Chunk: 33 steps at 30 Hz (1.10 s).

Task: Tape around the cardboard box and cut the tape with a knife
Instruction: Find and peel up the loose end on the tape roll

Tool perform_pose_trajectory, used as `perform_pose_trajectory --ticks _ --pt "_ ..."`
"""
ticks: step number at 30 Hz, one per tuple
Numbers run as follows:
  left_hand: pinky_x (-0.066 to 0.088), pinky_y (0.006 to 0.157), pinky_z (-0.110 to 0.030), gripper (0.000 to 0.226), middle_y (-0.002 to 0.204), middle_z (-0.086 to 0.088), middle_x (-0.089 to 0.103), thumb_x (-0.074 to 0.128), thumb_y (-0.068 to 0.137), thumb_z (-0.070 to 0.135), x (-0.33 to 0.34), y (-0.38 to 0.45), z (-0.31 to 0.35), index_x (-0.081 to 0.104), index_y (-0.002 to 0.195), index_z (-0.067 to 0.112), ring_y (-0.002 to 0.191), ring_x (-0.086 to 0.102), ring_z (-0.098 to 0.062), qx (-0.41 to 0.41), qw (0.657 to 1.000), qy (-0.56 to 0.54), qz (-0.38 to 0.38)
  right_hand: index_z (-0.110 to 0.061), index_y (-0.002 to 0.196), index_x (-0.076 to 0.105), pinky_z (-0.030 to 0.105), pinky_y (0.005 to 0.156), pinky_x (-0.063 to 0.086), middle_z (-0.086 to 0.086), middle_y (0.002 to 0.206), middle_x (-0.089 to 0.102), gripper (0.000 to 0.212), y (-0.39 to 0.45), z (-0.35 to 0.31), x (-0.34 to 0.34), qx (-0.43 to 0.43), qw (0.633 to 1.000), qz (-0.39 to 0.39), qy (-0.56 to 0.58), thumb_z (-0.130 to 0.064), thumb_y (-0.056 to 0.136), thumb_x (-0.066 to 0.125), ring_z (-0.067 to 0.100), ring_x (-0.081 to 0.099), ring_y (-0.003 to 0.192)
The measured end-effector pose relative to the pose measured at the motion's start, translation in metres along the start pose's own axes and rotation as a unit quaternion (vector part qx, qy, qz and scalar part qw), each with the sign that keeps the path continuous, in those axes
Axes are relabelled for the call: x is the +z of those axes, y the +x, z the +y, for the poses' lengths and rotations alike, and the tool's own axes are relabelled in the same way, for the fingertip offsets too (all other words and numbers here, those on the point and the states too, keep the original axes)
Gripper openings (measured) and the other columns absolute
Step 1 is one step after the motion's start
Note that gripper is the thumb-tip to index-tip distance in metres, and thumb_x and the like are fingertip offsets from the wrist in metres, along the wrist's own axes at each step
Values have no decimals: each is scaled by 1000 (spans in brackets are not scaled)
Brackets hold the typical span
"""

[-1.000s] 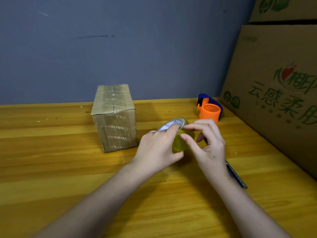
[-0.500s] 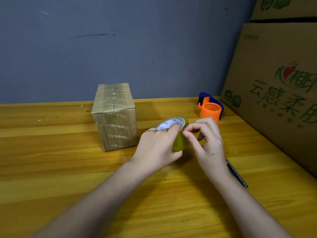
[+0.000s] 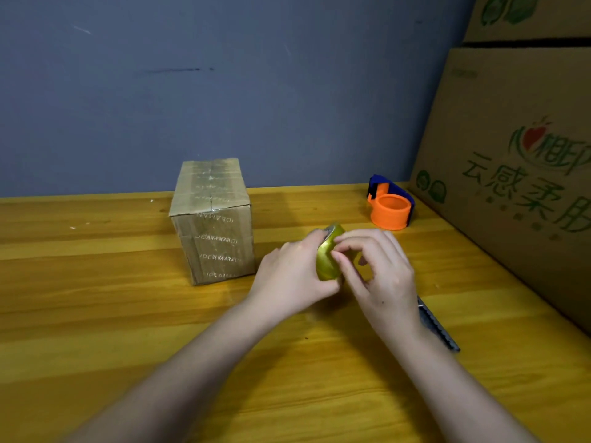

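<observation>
"IDEAMAN" on the cardboard box [image 3: 215, 225]

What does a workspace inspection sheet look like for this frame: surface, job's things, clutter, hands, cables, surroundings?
Surface: yellow wooden table.
Job's things: small brown cardboard box standing upright, already taped; yellowish clear tape roll held above the table; dark utility knife lying partly under the right wrist.
Clutter: orange and blue tape dispenser.
Hands: left hand grips the roll; right hand picks at its rim.
Cables: nothing seen.
Surroundings: grey-blue wall; large printed cartons at right.
</observation>
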<state>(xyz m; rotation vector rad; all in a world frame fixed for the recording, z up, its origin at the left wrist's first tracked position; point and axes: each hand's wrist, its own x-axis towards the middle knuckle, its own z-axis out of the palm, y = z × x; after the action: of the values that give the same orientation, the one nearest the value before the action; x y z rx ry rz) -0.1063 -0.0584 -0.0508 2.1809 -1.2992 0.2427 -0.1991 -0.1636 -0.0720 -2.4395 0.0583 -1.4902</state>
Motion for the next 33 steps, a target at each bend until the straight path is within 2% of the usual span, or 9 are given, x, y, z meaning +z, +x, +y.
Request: perform_pose_trajectory --ticks 5,10,13,15,18,23,26,29,33 --pt "44 69 -31 47 102 -1 70 62 70 43 3 1 -3 50 115 33 99 63 -30 -18 999 -26 -9 -5 89 67 24 76 48 4 89 68 8 -2 3 2 -2 1000 18 2 -10 83 69 14 58 83" --pt "51 69 -36 35 79 4 65 61 58 53 4 3 -6 49 85 35 85 63 -26 -32 989 -125 -67 -9 87 61 24 76 46 6 86 65 2 -2 4 5 -5 1000 21 4 -7 87 63 18 57 81" --pt "51 74 -38 19 74 2 68 64 71 39 -1 3 -9 53 82 30 77 66 -18 -13 953 -273 -127 -14 87 53 23 75 44 5 87 63 13 -1 8 4 28 999 36 14 -4 86 60 16 56 83" --pt "49 68 -31 8 68 -1 71 63 83 24 -6 1 -12 55 82 27 70 67 -13 -13 925 -345 -158 -11 83 53 28 72 47 4 86 61 16 1 11 1 77 995 51 26 2 81 62 12 56 83" --pt "48 63 -26 10 61 1 67 60 89 20 -8 -1 -9 54 81 21 59 64 -13 -4 922 -357 -151 -7 81 53 31 71 48 4 86 60 19 1 13 -1 95 994 55 23 8 79 63 9 55 82" --pt "50 53 -25 16 56 1 60 57 91 13 -10 -2 -7 53 76 18 51 59 -14 -19 904 -402 -141 -17 83 44 21 68 45 7 84 59 34 4 8 -3 52 998 43 -20 10 78 63 11 54 79" --pt "50 52 -25 17 57 -2 60 56 92 13 -11 -2 -5 52 76 21 51 58 -14 -23 903 -403 -145 -16 80 40 21 63 42 9 81 58 38 4 7 -6 30 997 30 -64 13 75 65 17 55 75" --pt "52 56 -29 15 58 0 61 57 91 19 -9 -1 -5 53 78 25 53 60 -17 -19 910 -389 -141 -14 78 38 26 60 44 10 79 56 42 3 7 -8 -2 996 24 -87 17 71 65 23 57 71" --pt "58 67 -39 3 64 0 68 55 83 40 -7 -1 -5 53 84 40 59 69 -18 -1 948 -299 -112 -15 78 36 34 58 46 12 78 56 39 5 4 -13 -23 994 19 -108 16 70 60 29 58 68"
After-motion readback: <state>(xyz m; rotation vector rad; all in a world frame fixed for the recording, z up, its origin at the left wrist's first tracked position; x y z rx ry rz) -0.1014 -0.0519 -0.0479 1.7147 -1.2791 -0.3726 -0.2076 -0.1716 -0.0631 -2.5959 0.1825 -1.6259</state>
